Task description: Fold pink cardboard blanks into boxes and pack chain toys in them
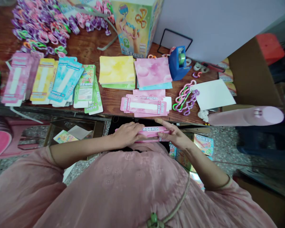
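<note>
A small pink cardboard box (149,133) with white lettering is held at my lap, just below the table edge. My left hand (128,132) lies over its left end, fingers together and closed on it. At the right end, my right hand (174,135) grips the box with the thumb against its near side and the index finger stretched out above. On the table just beyond lies a stack of flat pink boxes (146,106). Behind that are yellow cards (117,70) and pink cards (154,72).
Flat pink, yellow, blue and green boxes (86,84) line the table's left side. Twisted plastic loops (41,25) are heaped behind them. A large printed box (136,28), blue tape dispenser (179,65), white card (215,94) and pink cylindrical object (247,116) stand or lie around.
</note>
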`<state>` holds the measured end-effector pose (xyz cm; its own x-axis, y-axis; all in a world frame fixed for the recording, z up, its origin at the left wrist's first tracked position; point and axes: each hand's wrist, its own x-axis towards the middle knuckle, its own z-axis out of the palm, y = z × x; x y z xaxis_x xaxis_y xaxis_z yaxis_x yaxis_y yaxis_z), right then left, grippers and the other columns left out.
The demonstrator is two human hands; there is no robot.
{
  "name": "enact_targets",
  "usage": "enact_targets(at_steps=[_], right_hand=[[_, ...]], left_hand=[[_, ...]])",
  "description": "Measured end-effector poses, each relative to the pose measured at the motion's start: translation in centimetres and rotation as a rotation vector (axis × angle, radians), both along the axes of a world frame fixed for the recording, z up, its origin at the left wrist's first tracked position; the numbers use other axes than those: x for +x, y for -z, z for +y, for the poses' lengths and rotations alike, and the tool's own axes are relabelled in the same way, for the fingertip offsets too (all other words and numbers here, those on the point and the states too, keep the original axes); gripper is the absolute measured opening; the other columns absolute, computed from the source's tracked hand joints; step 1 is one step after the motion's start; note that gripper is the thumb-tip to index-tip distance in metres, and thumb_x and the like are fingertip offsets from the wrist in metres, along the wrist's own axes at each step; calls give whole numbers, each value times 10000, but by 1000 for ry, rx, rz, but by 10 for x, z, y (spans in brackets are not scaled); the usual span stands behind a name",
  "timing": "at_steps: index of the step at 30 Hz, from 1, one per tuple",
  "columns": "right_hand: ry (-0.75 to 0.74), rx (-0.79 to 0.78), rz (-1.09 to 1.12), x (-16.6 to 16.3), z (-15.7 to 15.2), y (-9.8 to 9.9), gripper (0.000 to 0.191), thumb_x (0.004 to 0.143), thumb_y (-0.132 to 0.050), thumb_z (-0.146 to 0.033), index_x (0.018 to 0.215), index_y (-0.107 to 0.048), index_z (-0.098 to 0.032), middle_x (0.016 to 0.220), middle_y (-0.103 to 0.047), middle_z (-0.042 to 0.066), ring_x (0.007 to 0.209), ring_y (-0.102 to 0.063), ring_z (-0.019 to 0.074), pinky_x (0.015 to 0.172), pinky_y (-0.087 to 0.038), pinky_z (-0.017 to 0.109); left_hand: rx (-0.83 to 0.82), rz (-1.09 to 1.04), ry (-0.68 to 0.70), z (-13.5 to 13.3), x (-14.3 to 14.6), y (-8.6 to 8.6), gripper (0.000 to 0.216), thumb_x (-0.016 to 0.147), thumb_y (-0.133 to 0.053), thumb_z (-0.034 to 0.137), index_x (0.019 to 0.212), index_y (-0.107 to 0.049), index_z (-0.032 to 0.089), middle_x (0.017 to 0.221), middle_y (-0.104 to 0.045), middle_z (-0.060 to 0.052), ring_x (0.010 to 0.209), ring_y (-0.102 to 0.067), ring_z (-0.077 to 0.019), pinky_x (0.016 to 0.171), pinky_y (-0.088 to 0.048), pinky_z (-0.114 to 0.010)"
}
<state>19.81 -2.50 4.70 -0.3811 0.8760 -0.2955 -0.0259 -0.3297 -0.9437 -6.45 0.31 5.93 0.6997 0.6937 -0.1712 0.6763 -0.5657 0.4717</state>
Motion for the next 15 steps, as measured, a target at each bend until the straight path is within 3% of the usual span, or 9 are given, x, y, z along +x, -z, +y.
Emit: enact_targets(at_steps=[3, 5, 7, 11, 15], right_hand=[[25, -100, 49, -2, -5, 7, 637, 788, -859, -464, 1388, -687, -338, 1216, -781, 12, 995, -762, 204, 855, -646, 332], [25, -98, 36, 0, -7, 9, 646, 783, -858, -471, 1392, -683, -339, 1143, -791, 2, 875, -756, 183, 778, -649, 313], [5, -30, -13, 2, -9, 9, 636, 790, -854, -454, 1390, -686, -331, 1191, -777, 9, 939, -749, 199, 787, -643, 306], [-56, 69, -70, 4, -13, 2, 677, 856, -806, -435, 1491, -598, -331, 1392, -699, 30, 1235, -679, 258, 945, -611, 331], [-28, 98, -90, 1, -12, -9, 766, 879, -786, -441, 1577, -477, -377, 1645, -470, 16, 1222, -686, 258, 963, -607, 344]], left_hand=[[15, 103, 81, -4, -1, -4, 637, 977, -588, 602, 1400, -562, 126, 1318, -694, -187, 1174, -671, -306, 1046, -514, -451], [-48, 117, 91, -6, -2, -6, 631, 980, -566, 623, 1391, -559, 144, 1314, -693, -174, 1163, -680, -303, 976, -540, -421], [-124, 102, 84, -9, -4, -7, 598, 987, -544, 635, 1377, -564, 183, 1279, -709, -140, 1114, -706, -287, 861, -556, -367], [-177, 69, 42, -13, -8, -4, 481, 1014, -519, 597, 1325, -589, 236, 1137, -754, -68, 971, -745, -243, 726, -510, -288], [-172, 56, 19, -5, -12, -2, 438, 1007, -528, 613, 1171, -640, 224, 923, -757, -28, 833, -740, -224, 668, -450, -259]])
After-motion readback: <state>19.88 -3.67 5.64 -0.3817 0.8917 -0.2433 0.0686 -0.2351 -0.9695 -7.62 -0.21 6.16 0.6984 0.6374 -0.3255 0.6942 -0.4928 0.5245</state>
